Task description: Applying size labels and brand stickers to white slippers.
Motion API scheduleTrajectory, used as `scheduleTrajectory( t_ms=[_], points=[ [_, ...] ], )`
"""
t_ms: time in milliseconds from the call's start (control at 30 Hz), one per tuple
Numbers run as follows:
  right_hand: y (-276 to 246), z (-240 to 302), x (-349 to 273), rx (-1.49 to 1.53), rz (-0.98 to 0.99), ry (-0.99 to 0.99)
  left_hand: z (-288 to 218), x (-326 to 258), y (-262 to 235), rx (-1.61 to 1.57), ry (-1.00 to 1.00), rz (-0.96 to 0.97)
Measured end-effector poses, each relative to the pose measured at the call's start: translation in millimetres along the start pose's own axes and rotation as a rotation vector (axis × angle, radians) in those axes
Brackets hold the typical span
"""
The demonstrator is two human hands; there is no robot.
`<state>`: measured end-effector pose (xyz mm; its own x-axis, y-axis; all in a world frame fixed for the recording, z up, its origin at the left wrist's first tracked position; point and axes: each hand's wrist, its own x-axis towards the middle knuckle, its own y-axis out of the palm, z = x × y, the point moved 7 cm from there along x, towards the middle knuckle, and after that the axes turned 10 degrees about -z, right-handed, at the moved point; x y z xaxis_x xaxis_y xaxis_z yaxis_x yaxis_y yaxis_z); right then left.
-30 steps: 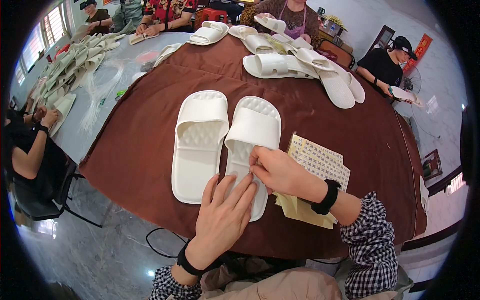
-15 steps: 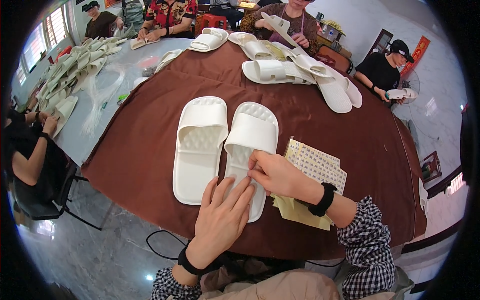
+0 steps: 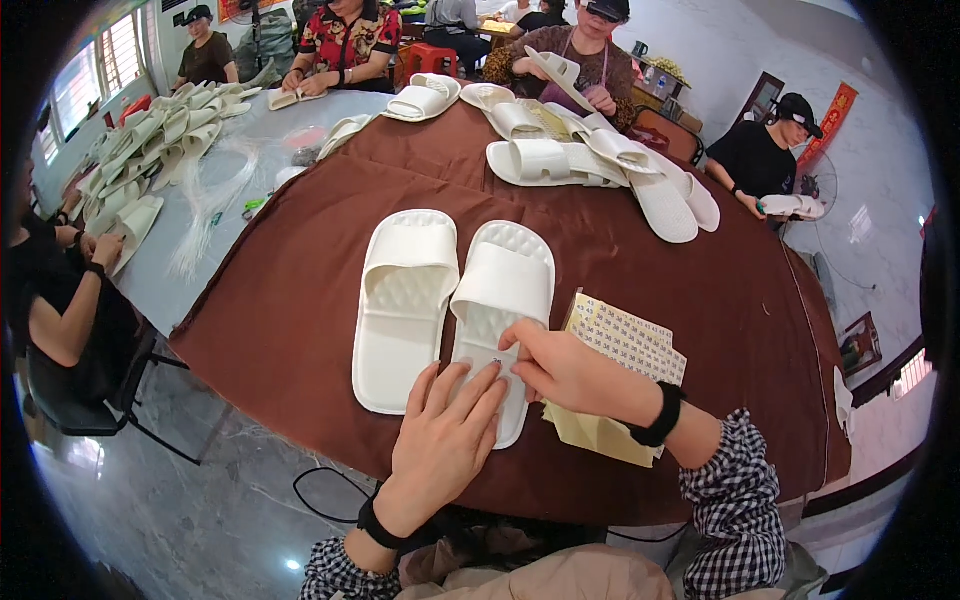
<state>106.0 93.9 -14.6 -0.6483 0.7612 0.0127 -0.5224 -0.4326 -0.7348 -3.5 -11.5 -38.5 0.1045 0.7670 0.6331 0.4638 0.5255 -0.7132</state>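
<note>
Two white slide slippers lie side by side, toes away from me: a left slipper (image 3: 405,310) and a right slipper (image 3: 503,290). A small printed sticker (image 3: 497,361) sits on the right slipper's insole, just below the strap. My left hand (image 3: 440,430) rests with fingers stretched over that slipper's heel part, fingertips beside the sticker. Just right of the sticker is my right hand (image 3: 568,368), thumb and bent index finger apart, nothing visible between them; its other fingers are partly hidden. Under my right wrist lie printed sticker sheets (image 3: 630,340) on yellowish backing paper (image 3: 600,435).
A brown cloth (image 3: 740,380) covers the table. More white slippers (image 3: 560,160) lie at its far side. On a grey table (image 3: 165,270) at left are a slipper pile (image 3: 165,130) and clear strands (image 3: 215,200). Several co-workers sit around, some handling slippers.
My right thumb and index finger have moved apart and slightly away from the insole, and the sticker now shows there. My left hand stays on the slipper. The view has tilted a little.
</note>
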Motion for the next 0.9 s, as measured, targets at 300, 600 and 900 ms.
scheduleTrajectory(
  t_ms=[300, 600, 900],
  points=[
    [1, 23, -29, -0.449, -0.127, -0.371, 1, 2, -2, -0.038, -0.022, -0.024],
    [1, 13, -34, -0.43, -0.177, -0.484, 2, 2, -1, -0.081, -0.042, -0.023],
    [0, 19, -31, -0.429, -0.174, -0.474, 1, 1, -5, -0.084, -0.047, -0.015]
  ],
)
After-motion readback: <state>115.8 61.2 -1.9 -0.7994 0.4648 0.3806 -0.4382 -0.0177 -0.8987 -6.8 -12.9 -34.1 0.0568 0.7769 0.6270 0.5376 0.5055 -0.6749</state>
